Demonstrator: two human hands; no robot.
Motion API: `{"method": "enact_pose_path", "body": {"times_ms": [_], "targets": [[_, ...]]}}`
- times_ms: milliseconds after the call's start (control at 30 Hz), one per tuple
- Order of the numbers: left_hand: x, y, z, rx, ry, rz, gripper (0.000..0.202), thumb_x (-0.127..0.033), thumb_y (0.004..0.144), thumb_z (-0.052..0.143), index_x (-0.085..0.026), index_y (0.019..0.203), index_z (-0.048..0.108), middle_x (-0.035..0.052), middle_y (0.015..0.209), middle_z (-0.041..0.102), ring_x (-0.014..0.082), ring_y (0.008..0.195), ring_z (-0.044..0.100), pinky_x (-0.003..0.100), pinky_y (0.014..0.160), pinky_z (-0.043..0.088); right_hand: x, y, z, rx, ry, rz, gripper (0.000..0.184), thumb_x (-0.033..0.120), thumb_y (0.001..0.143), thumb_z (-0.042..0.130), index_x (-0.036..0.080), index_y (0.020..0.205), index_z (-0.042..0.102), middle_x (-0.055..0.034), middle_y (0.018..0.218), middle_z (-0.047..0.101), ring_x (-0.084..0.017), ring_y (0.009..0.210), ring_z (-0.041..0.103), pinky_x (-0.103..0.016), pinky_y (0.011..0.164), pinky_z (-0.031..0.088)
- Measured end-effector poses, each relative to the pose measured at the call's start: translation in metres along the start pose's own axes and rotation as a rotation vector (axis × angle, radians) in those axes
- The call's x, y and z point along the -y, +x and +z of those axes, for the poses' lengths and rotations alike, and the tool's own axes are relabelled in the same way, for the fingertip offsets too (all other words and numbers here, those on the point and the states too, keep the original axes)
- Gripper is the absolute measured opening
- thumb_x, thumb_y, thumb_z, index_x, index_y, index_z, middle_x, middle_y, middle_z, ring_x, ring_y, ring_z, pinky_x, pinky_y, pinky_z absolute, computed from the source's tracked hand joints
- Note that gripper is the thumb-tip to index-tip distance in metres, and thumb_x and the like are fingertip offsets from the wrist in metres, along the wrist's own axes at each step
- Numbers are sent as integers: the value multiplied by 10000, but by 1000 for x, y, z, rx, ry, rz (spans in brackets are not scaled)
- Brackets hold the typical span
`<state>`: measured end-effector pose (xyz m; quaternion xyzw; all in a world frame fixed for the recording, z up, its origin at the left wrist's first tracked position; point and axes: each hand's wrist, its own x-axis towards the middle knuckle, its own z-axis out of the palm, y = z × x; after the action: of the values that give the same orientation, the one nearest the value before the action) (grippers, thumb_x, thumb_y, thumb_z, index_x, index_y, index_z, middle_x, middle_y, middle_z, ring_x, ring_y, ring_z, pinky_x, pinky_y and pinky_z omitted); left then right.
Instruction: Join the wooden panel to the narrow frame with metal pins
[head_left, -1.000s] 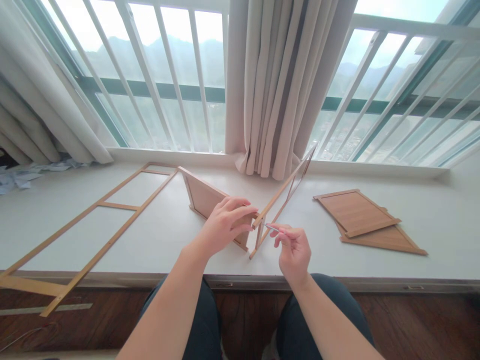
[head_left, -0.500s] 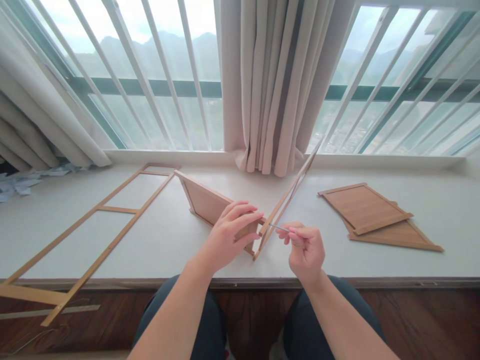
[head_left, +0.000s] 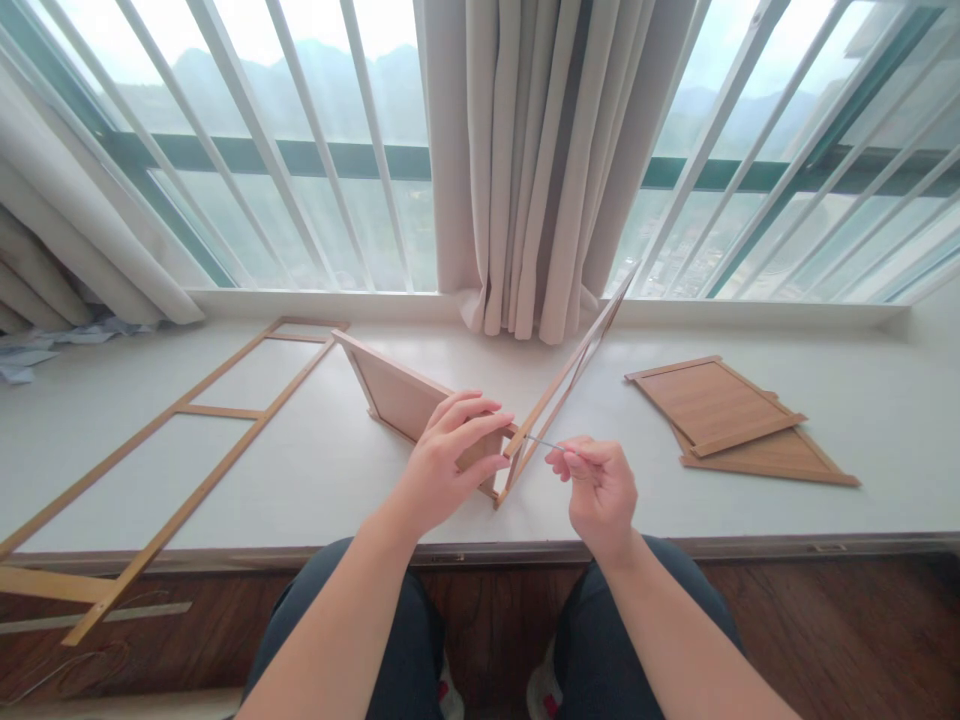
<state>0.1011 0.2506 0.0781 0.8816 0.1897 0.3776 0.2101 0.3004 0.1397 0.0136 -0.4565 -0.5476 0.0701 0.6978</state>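
My left hand (head_left: pixel 450 445) is closed over the near end of a wooden shelf panel (head_left: pixel 397 385), which stands on its long edge. Its fingers lie along the top, and the thumb is by the joint with a narrow wooden side frame (head_left: pixel 551 400). That frame stands on edge, slanting away toward the window. My right hand (head_left: pixel 600 490) pinches a thin metal rod that looks like a hex key (head_left: pixel 547 443). The rod's tip meets the outer face of the frame at the joint; the end inside my fingers is hidden.
Another ladder-like wooden frame (head_left: pixel 187 490) lies at the left, its near end overhanging the edge of the white ledge (head_left: pixel 360 500). Two overlapping wooden panels (head_left: pixel 742 410) lie at the right. A curtain (head_left: pixel 525 200) hangs behind, before barred windows. A pale strip (head_left: pixel 150 613) is on the floor.
The whole view has shifted slightly, so things sit a little further left and higher. Both hands keep their places at the joint, and the rod's tip stays against the frame.
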Motion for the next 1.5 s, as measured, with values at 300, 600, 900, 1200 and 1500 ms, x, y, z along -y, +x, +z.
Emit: {"method": "enact_pose_path", "body": {"times_ms": [300,600,900,1200,1500], "targets": [[1,0,1,-15,-19,15,360,-351,971,700,-252,1317,703,95,1345,678,287,1402,499,521,1221,440,3,-2,2,-13,-41,0,56,205,1052,557,254,1028,544,-2,798,703,-154,677,634,-308,612,522],[7,-2,3,7,-25,20,520,-475,883,785,-279,1356,693,104,1360,673,324,1429,478,555,1231,423,6,-3,4,3,-14,3,76,184,1049,563,257,1028,560,8,790,706,-146,656,625,-303,609,522],[8,-4,6,-2,-9,24,573,-481,848,817,-281,1368,680,109,1364,658,333,1432,468,568,1233,415,4,-3,0,-18,-10,87,25,236,1026,633,242,1024,608,13,777,708,-134,618,616,-287,600,528],[7,-6,9,11,49,36,546,-514,857,798,-301,1351,701,111,1362,623,342,1441,440,560,1237,405,11,0,2,-28,56,197,160,347,1021,653,219,937,605,12,700,708,-125,536,597,-278,563,521],[6,-6,9,1,41,65,530,-494,897,762,-262,1365,672,116,1373,613,326,1445,423,535,1246,395,12,3,3,-32,141,264,202,372,1009,671,206,904,627,14,658,698,-117,495,583,-270,529,492]]}}
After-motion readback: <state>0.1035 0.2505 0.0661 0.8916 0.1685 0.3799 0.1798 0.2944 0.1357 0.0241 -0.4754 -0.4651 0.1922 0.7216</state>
